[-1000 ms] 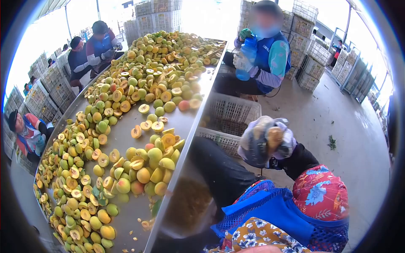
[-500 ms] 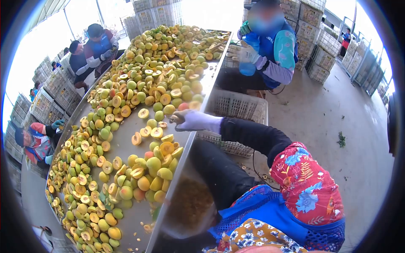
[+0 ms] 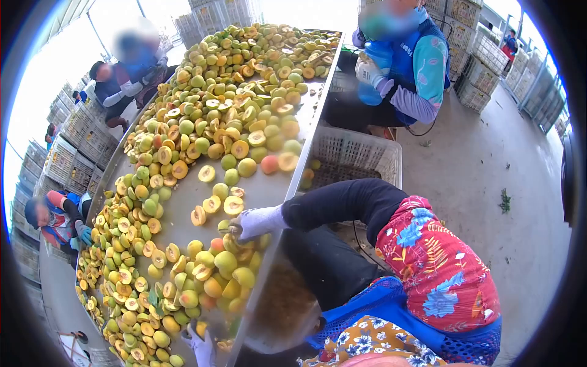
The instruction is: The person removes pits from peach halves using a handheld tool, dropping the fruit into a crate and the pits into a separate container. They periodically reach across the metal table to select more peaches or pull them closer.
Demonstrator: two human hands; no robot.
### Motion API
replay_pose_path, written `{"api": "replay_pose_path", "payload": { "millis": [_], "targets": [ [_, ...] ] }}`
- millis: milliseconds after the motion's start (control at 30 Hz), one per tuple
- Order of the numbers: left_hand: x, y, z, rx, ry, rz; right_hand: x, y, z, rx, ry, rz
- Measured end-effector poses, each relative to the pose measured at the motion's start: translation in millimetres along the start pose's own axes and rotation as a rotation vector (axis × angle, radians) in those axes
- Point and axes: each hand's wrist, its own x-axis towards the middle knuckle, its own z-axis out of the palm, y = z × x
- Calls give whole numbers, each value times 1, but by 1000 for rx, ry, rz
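Observation:
Wearing a pale lilac glove, my right hand [image 3: 255, 222] reaches over the metal table's near edge. Its fingers are curled, with dark-looking tips against a green apricot [image 3: 224, 226]; whatever is between them is too small to make out. Low in the view my left hand [image 3: 199, 344], also gloved, has thumb and fingers apart, beside the near end of the fruit pile. Whole and halved apricots [image 3: 225, 262] lie heaped between the two hands. Several cut halves [image 3: 233, 205] with orange flesh lie just beyond my right hand.
The sorting table [image 3: 177, 214] carries a long heap of apricots. A plastic crate [image 3: 391, 162] stands by its near side. A co-worker [image 3: 406, 67] sits beyond it with a blue bottle [image 3: 371, 73]. Other people sit across the table, near stacked crates [image 3: 85, 131].
My right hand has moved nearer along the table edge to the green apricot. My left hand has come into view at the bottom. The co-worker's bottle is now held lower, in front of the body.

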Motion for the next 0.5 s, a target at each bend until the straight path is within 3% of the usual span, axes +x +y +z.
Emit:
{"api": "replay_pose_path", "payload": {
  "millis": [33,100,167,233,267,300,367,400,433,500],
  "targets": [
    [9,24,-15,-452,-28,-232,-4,0,-3,29,6,-41],
    [25,54,-59,-741,-246,-165,-17,-18,-28,73,-112,9],
    [41,43,-72,-1216,-388,-370,10,4,-34,-28,-247,-42],
    [61,19,-88,-1006,-30,-396,33,21,-45,-51,-51,-171],
    [71,1,-97,-645,111,-367,52,33,-42,-124,61,-195],
    [81,-33,-84,-404,220,-376,62,33,-64,-149,104,6],
    [101,-107,-50,-199,318,-525,105,67,-84,-195,341,37],
    [112,-123,-50,-187,258,-681,135,101,-90,-173,437,-10],
    [121,-147,-46,-216,151,-730,153,109,-96,-30,443,10],
    [135,-196,8,-87,178,-771,182,115,-94,-172,382,126]
  ]
}}
